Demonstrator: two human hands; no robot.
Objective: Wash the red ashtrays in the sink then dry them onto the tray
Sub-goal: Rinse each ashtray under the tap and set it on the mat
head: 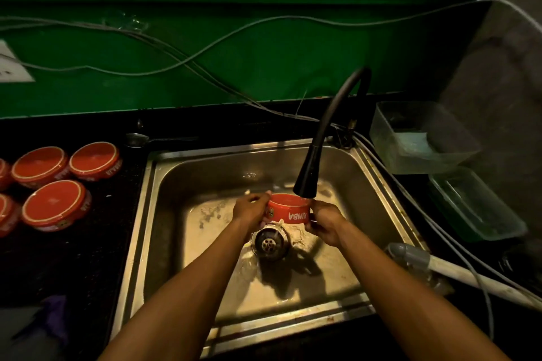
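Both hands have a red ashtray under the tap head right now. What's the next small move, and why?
Probably turn the red ashtray slowly in the fingers under the black faucet head, so the rinse reaches all round. The left hand and right hand grip it by opposite sides above the drain, open side up, directly below the spout; whether water is flowing is hard to tell.

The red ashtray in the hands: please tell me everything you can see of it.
The red ashtray is round and low, glossy like glazed ceramic, with white letters upside down on its side. It is held level over the sink, above the drain, just under the black faucet head. The left hand and right hand grip its opposite sides.
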